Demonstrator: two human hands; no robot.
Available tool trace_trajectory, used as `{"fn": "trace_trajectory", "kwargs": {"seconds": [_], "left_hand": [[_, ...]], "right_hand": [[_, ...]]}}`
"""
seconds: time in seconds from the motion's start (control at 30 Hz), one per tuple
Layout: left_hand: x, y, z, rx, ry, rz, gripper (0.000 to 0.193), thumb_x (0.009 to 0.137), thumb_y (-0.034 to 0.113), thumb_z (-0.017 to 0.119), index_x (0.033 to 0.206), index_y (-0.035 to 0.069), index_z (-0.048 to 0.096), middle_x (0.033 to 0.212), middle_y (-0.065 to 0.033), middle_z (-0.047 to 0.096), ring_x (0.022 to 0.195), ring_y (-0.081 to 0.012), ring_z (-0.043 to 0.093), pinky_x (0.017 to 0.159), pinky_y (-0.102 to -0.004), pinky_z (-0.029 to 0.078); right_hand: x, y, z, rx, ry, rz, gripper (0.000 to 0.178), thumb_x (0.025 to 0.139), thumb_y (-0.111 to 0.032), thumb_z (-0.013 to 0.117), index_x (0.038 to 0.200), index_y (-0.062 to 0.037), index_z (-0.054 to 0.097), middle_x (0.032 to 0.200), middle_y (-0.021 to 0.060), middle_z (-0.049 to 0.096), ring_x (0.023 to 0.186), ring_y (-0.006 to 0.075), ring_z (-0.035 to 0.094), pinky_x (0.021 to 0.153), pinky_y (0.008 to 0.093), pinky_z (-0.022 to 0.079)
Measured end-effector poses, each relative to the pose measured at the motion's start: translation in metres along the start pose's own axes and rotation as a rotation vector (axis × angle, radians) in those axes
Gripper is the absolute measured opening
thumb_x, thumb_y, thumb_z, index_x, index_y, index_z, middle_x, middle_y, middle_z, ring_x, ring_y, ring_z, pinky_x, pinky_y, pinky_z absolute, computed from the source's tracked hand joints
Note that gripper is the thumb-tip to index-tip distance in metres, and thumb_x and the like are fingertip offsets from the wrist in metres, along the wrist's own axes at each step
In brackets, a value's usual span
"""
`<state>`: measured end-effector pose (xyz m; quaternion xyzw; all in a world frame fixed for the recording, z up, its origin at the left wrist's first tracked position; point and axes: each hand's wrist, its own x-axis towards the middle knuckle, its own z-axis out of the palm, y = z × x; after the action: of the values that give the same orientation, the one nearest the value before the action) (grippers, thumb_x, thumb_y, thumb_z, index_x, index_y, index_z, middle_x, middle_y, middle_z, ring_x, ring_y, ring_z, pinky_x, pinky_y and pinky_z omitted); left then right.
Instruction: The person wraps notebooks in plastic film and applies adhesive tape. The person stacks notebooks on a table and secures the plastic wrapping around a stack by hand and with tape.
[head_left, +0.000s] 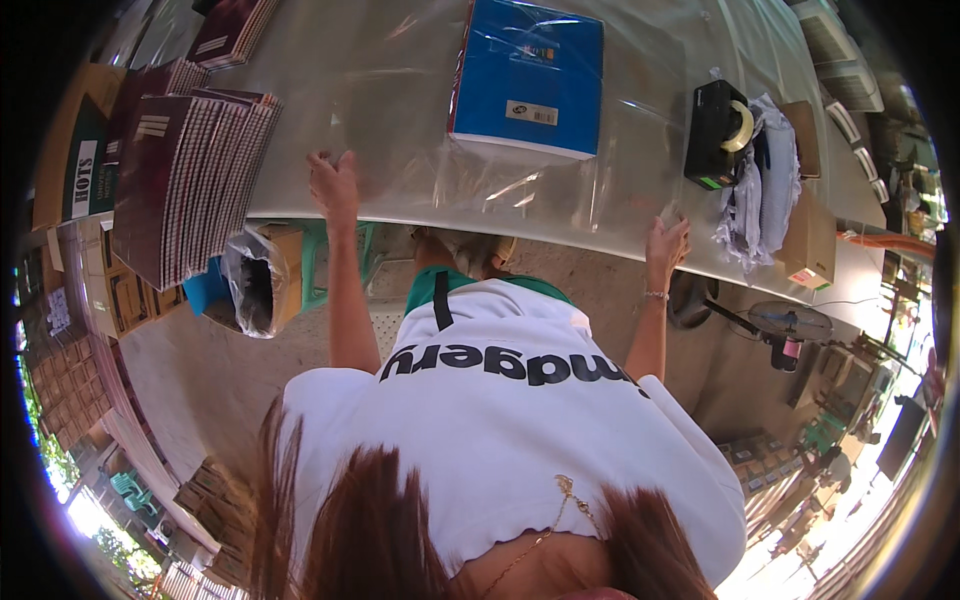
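At the near edge of the plastic-covered worktable, toward the left, left hand with thumb spread away from the fingers; cannot tell whether with any hold on the film. At the same near edge, farther right, right hand with fingers bent at the clear plastic sheeting; cannot tell whether pinched on it or merely resting. Between the two hands but farther from the body, a thick blue-covered book pack in glossy clear wrap, lying flat with a barcode label toward the near end, well apart from both hands.

To the right, beyond the right hand, a black tape dispenser with a pale tape roll; just beside it, crumpled whitish plastic, then a cardboard box at the outer side. To the left, beyond the left hand, a row of maroon spiral notebooks, with a brown carton farther left. Below the table's near edge, on the left, a plastic-lined box beside a green plastic chair; on the right, a fan.
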<state>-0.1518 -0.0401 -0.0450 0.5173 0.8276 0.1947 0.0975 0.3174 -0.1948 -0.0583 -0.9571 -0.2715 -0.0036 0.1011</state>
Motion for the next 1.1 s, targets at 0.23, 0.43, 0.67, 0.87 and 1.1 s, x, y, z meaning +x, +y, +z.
{"fn": "trace_trajectory", "kwargs": {"seconds": [0.23,0.43,0.67,0.87,1.1], "left_hand": [[0.017,-0.033,-0.006,-0.313,-0.043,0.097,0.041,0.079,0.038,0.068,0.083,-0.001,0.061,0.078,-0.0180,0.064,0.076,-0.0351,0.062,0.071,-0.0407,0.047],[0.005,-0.055,-0.010,-0.280,-0.113,0.065,0.041,0.080,0.035,0.068,0.104,0.003,0.061,0.092,-0.0147,0.063,0.087,-0.0298,0.060,0.077,-0.0375,0.045],[0.001,0.067,-0.041,-0.050,-0.200,0.871,0.062,0.081,0.020,0.065,0.137,0.022,0.039,0.133,-0.0097,0.042,0.126,-0.0268,0.037,0.100,-0.0422,0.032],[0.024,0.108,-0.021,0.071,-0.468,1.369,0.089,0.067,0.034,0.073,0.143,0.029,0.027,0.149,-0.0013,0.022,0.136,-0.0248,0.024,0.112,-0.0415,0.025],[0.002,0.121,0.025,-0.163,-0.398,1.382,0.090,0.063,0.042,0.077,0.140,0.026,0.034,0.146,-0.0006,0.026,0.136,-0.0245,0.023,0.111,-0.0424,0.027]], "right_hand": [[0.009,0.017,0.000,0.241,-0.075,-0.164,0.024,0.079,-0.021,0.067,0.087,-0.0004,0.058,0.079,0.0181,0.062,0.076,0.0354,0.061,0.070,0.0406,0.045],[-0.015,0.008,-0.022,0.188,0.004,-0.104,0.027,0.076,-0.012,0.068,0.099,-0.0038,0.056,0.097,0.0152,0.060,0.094,0.0318,0.057,0.077,0.0380,0.043],[-0.004,-0.076,-0.060,0.370,-0.172,-0.930,0.073,0.069,0.000,0.070,0.134,-0.0187,0.041,0.138,0.0096,0.037,0.128,0.0296,0.032,0.103,0.0428,0.033],[0.024,-0.116,-0.057,0.178,-0.372,-1.310,0.094,0.060,-0.025,0.079,0.140,-0.0347,0.031,0.150,-0.0013,0.019,0.139,0.0267,0.014,0.113,0.0435,0.025],[0.007,-0.142,-0.008,0.439,-0.214,-1.379,0.092,0.058,-0.037,0.080,0.138,-0.0330,0.035,0.149,-0.0033,0.022,0.139,0.0251,0.015,0.113,0.0444,0.026]]}}
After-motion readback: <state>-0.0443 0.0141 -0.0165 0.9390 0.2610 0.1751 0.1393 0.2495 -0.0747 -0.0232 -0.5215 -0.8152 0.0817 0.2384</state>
